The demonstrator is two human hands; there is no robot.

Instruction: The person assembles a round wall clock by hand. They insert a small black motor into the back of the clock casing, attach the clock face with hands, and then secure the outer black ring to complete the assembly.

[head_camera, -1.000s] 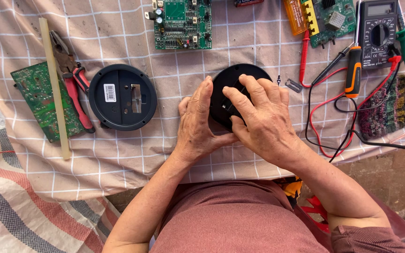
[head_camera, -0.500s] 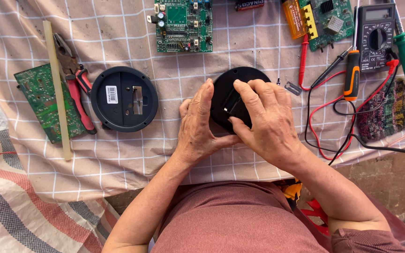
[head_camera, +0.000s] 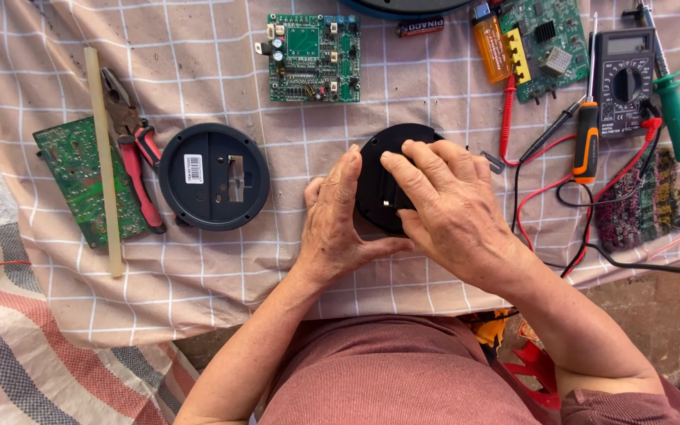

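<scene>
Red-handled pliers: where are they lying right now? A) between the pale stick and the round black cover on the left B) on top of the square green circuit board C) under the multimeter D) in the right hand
A: the red-handled pliers lie on the checked cloth, just right of the pale stick and left of the round black cover, well away from both hands.

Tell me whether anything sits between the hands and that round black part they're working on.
Nothing visible does. The left hand grips the round black part along its left edge and the right hand lies over its right side, fingers directly on it. The other round black cover lies apart to the left on the checked cloth.
</scene>
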